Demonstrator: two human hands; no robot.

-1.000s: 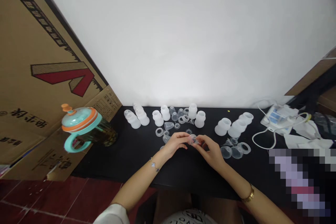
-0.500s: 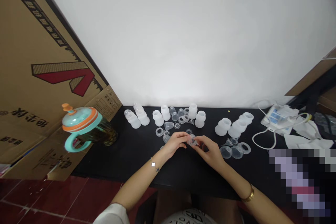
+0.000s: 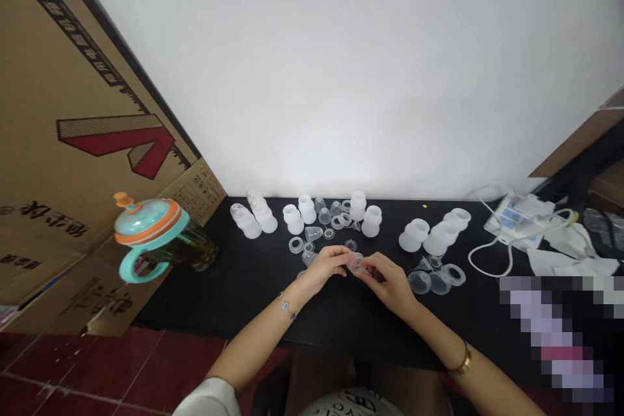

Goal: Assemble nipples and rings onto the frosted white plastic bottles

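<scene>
My left hand [image 3: 325, 266] and my right hand [image 3: 387, 281] meet over the middle of the black table [image 3: 253, 286]. Both pinch one small clear plastic part [image 3: 357, 264] between their fingertips. Around them lie several clear caps and rings [image 3: 310, 241]. White translucent bottle-shaped pieces [image 3: 301, 213] stand in a row behind the hands, with more of these white pieces [image 3: 433, 234] to the right. Clear domes and a ring [image 3: 439, 278] lie just right of my right hand.
A teal and orange lidded jug [image 3: 158, 236] stands at the table's left end, against a large cardboard box [image 3: 73, 143]. A white device with cables [image 3: 517, 221] and wrappers sit at the far right. A white wall runs behind the table.
My right hand has shifted slightly left and its fingers have closed tighter round the clear part. The left hand has barely moved.
</scene>
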